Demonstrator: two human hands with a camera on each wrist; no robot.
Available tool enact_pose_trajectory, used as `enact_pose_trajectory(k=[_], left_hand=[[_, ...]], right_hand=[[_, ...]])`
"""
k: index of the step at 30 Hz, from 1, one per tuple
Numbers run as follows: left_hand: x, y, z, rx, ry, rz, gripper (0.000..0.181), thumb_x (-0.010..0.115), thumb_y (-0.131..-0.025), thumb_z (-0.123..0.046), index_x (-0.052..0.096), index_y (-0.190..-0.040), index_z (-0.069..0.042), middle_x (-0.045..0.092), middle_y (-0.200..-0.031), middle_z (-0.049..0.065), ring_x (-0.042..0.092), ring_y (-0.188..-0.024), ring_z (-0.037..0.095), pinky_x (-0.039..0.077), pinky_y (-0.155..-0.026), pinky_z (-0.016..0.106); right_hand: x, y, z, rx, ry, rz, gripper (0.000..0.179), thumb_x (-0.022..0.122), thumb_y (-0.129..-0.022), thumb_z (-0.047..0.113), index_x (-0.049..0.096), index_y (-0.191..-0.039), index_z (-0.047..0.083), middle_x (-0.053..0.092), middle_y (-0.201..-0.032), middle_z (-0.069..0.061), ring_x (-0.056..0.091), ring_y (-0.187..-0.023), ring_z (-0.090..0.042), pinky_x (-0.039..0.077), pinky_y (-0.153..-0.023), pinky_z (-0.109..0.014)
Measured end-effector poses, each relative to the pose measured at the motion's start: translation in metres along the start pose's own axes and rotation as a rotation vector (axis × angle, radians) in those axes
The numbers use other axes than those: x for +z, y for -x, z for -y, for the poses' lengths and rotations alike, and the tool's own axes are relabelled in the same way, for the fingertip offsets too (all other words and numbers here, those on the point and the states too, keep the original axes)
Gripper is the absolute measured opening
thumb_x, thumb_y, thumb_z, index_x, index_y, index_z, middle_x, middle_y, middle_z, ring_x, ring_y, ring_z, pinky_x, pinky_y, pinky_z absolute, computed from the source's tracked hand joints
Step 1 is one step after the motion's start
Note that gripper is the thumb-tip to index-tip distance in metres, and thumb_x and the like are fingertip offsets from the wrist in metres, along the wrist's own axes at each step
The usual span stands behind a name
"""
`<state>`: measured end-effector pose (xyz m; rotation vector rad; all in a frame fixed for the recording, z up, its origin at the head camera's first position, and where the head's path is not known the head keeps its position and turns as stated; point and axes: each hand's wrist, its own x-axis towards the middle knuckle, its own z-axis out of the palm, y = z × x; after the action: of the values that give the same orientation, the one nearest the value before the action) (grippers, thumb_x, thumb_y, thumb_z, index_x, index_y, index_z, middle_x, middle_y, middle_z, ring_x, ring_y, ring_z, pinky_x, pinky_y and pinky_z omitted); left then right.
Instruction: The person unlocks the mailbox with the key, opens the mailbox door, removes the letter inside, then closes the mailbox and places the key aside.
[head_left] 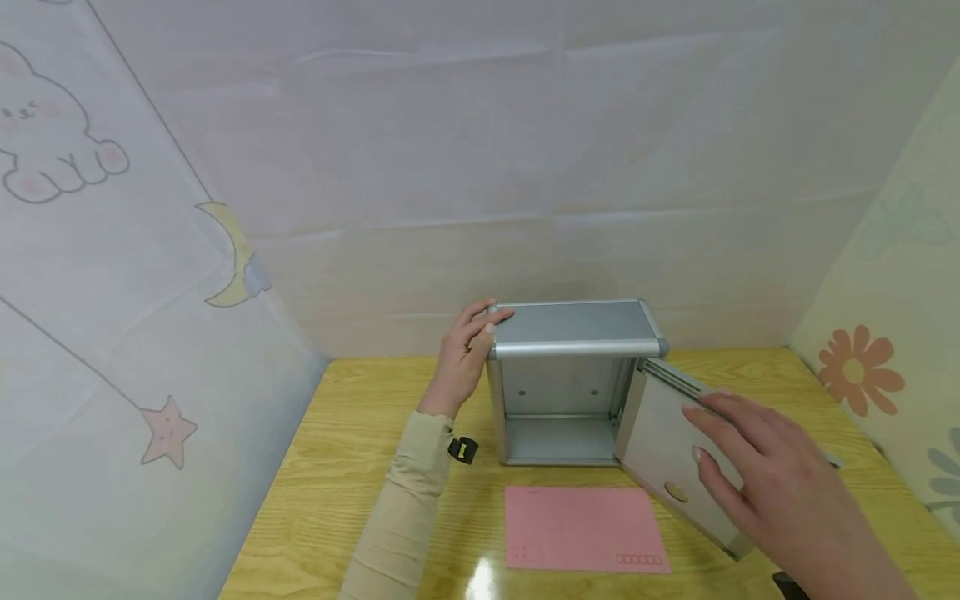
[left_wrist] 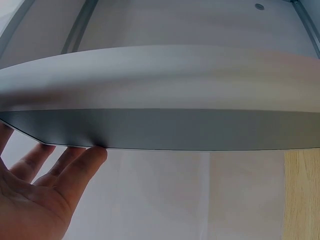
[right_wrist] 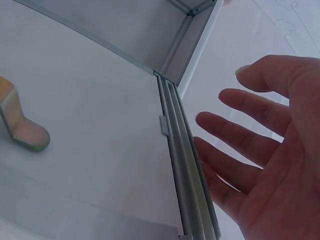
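Observation:
A grey metal box [head_left: 577,323] with silver edges stands on the table, its front facing me and the inside bare. Its hinged door [head_left: 678,450] is swung out to the right, a lock's bent metal latch [right_wrist: 25,120] on the inner face. My left hand [head_left: 463,360] rests on the box's upper left corner, fingers fairly straight against the edge. Over the door's top edge is my right hand [head_left: 783,475], fingers loosely spread; in the right wrist view the fingertips are beside that edge, and contact is hard to tell. A pink envelope [head_left: 585,529] lies flat before the box.
The wooden table [head_left: 360,417] carries all of this. A pale cloth wall [head_left: 450,167] rises behind it, and printed side walls stand at left and right. A black band [head_left: 463,450] shows at the left wrist.

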<state>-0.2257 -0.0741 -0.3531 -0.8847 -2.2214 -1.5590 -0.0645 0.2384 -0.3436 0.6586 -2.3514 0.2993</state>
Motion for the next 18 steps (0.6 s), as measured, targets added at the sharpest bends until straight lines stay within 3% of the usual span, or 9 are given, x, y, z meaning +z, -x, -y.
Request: enact_pose_trajectory(k=[5,13,15,18], left_hand=[[0.001,0.0,0.0,-0.002,0.007,0.006,0.034,0.041,-0.101,-0.004,0.059,-0.129,0.001,0.041,-0.142,0.019,0.035,-0.132,0.039,0.035,-0.099,0.056],[-0.002,0.002,-0.002,0.001,0.002,0.004,0.035,0.04,-0.1,-0.003,0.059,-0.129,0.001,0.041,-0.141,0.02,0.037,-0.13,0.04,0.037,-0.096,0.057],[-0.002,0.002,-0.002,0.004,-0.003,0.003,0.035,0.04,-0.1,-0.003,0.059,-0.129,0.001,0.041,-0.141,0.02,0.037,-0.13,0.04,0.037,-0.096,0.056],[-0.001,0.002,-0.003,0.005,-0.007,0.005,0.035,0.041,-0.1,-0.003,0.059,-0.129,0.001,0.041,-0.141,0.021,0.037,-0.13,0.041,0.036,-0.097,0.056]], right_hand=[[-0.001,0.0,0.005,-0.005,0.013,0.001,0.059,0.031,-0.101,0.049,0.065,-0.117,0.003,0.061,-0.115,-0.016,0.054,-0.106,-0.036,0.016,-0.111,-0.024],[-0.002,-0.002,0.021,-0.006,0.009,0.022,0.056,0.035,-0.099,0.046,0.064,-0.122,0.005,0.063,-0.116,-0.009,0.056,-0.108,-0.033,0.018,-0.108,-0.022],[-0.003,-0.002,0.025,0.017,0.019,0.052,0.058,0.033,-0.099,0.05,0.062,-0.126,0.007,0.062,-0.119,-0.007,0.055,-0.109,-0.032,0.023,-0.107,-0.024],[-0.007,-0.002,0.03,0.051,0.014,0.094,0.062,0.032,-0.098,0.057,0.059,-0.131,0.011,0.061,-0.121,-0.005,0.057,-0.109,-0.03,0.039,-0.096,-0.035]])
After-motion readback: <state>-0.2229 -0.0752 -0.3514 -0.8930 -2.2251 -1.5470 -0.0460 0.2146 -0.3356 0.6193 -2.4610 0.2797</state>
